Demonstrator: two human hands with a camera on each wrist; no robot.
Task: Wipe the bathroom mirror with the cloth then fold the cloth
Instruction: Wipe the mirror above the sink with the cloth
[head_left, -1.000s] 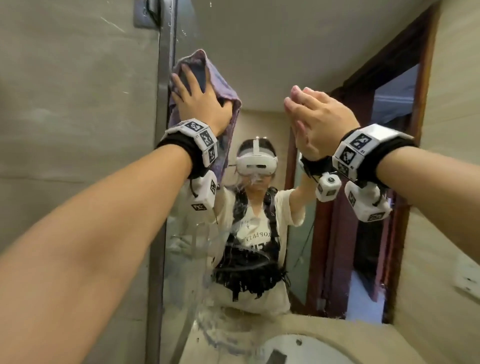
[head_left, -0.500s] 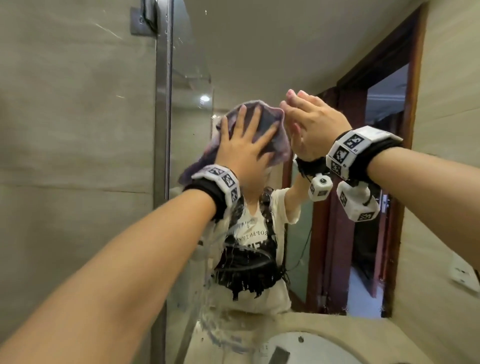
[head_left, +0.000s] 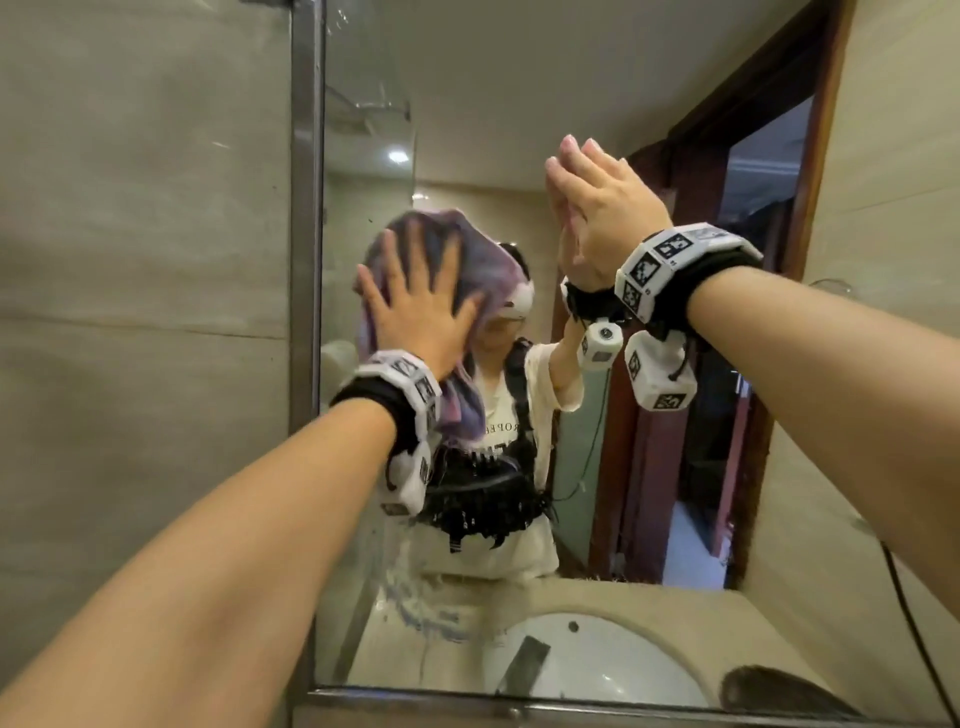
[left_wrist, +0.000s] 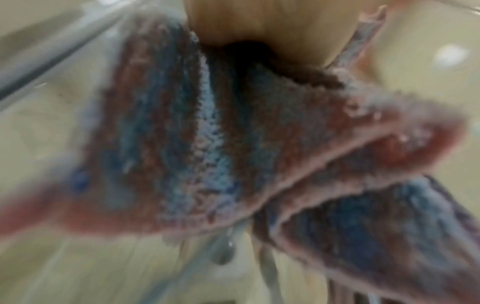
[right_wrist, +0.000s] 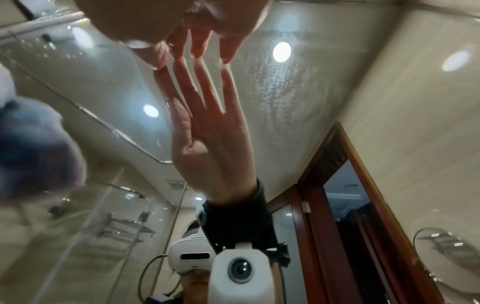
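A purple, blue and pink cloth (head_left: 483, 270) is spread flat against the bathroom mirror (head_left: 467, 104), left of its middle. My left hand (head_left: 415, 301) presses on it with fingers straight and splayed. The cloth's lower end (head_left: 462, 410) hangs below my wrist. In the left wrist view the blurred cloth (left_wrist: 221, 144) fills the frame, with drops on the glass below it. My right hand (head_left: 597, 208) is held up with straight fingers, and its fingertips (right_wrist: 200, 53) touch the bare glass to the right of the cloth.
A steel frame strip (head_left: 306, 208) bounds the mirror on the left, next to a tiled wall (head_left: 140, 260). A metal ledge (head_left: 519, 706) runs along the mirror's bottom edge. Wet streaks (head_left: 431, 613) mark the lower glass. The mirror reflects a white basin (head_left: 613, 660) and a wooden door frame (head_left: 810, 182).
My left hand has swept the cloth from the mirror's upper left corner down and to the right, then slightly lower. The right hand has stayed against the glass.
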